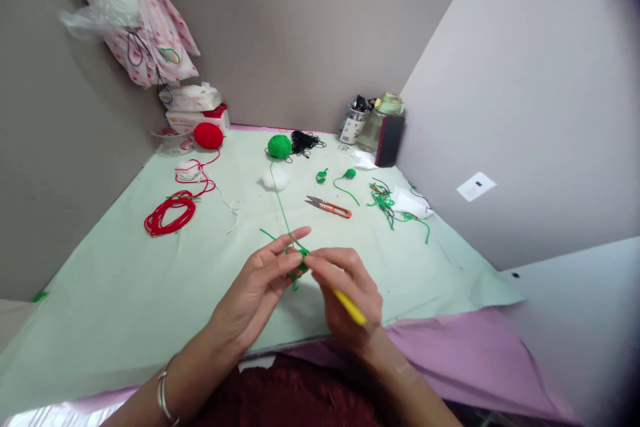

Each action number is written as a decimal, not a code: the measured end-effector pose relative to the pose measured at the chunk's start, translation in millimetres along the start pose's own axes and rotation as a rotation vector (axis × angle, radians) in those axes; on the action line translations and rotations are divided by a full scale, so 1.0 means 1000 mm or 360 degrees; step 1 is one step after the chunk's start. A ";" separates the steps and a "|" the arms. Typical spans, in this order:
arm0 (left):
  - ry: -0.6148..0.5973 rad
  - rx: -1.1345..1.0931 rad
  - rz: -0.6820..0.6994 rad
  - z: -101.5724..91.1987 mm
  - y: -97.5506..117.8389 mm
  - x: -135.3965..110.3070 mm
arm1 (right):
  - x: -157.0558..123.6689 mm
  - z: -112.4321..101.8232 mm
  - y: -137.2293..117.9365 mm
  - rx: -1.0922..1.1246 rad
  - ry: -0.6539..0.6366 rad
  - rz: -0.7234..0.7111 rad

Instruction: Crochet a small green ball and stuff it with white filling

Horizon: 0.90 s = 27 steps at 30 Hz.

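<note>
Between the thumb and fingers of my left hand [257, 280] is a small green crochet piece [303, 255], partly hidden by the fingertips. A green strand runs over my raised left index finger and up to the green yarn ball [279, 146]. My right hand [353, 290] is closed around a crochet hook with a yellow handle [350, 307]; its tip is hidden at the piece, where both hands' fingertips meet. Ahead on the cloth lie orange-handled thread snips [329, 207], a tuft of white stuffing [275, 178] and two small green crocheted bits [321, 176].
Red yarn coil [170, 213], red ball [208, 136] and white yarn [189, 172] lie left. Black yarn [305, 143] is at the back. Green scraps [384, 201], a phone [390, 141], a jug [371, 128] and a pen tin [353, 123] are right. Walls enclose the table.
</note>
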<state>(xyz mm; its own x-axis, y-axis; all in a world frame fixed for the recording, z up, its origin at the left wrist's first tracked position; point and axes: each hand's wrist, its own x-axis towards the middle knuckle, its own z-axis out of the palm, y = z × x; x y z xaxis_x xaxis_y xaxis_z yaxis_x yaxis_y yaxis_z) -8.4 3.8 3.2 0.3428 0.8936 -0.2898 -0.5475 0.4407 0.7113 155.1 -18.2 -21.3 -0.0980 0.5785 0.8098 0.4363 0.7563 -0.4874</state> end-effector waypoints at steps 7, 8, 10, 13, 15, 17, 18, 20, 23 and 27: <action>0.0104 0.0143 0.0250 -0.001 0.005 -0.001 | 0.010 0.001 0.003 0.0971 0.0243 0.0835; 0.0126 0.0160 0.0262 -0.001 0.005 -0.001 | 0.009 0.002 0.005 0.1018 0.0241 0.0880; 0.0168 0.0199 0.0284 0.000 0.006 -0.002 | 0.008 0.003 0.007 0.1026 0.0239 0.0904; 0.0165 0.0258 0.0329 -0.001 0.005 -0.002 | 0.010 0.003 0.004 0.1063 0.0238 0.0881; 0.0083 0.0288 0.0333 -0.001 0.000 -0.003 | 0.013 0.003 0.001 0.1036 0.0202 0.0835; 0.0004 0.0325 0.0310 -0.001 -0.006 -0.004 | 0.017 0.004 -0.002 0.0884 0.0167 0.0732; -0.0011 0.0343 0.0301 -0.001 -0.008 -0.004 | 0.018 0.005 -0.003 0.0800 0.0156 0.0678; 0.0012 0.0355 0.0300 0.000 -0.011 -0.003 | 0.017 0.007 -0.004 0.0697 0.0140 0.0627; 0.0098 0.0280 0.0334 0.001 -0.013 -0.001 | 0.011 0.009 -0.003 0.0527 0.0114 0.0538; 0.0003 -0.0008 0.0054 0.000 -0.011 0.003 | 0.002 0.007 0.001 0.0151 0.0044 0.0166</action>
<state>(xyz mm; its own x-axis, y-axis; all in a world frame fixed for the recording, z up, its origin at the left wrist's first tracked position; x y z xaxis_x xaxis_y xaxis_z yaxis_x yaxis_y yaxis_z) -1.6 2.1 -5.4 0.3222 0.9083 -0.2668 -0.5628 0.4104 0.7175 149.1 -13.5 -22.5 -0.0315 0.6477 0.7612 0.3562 0.7189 -0.5970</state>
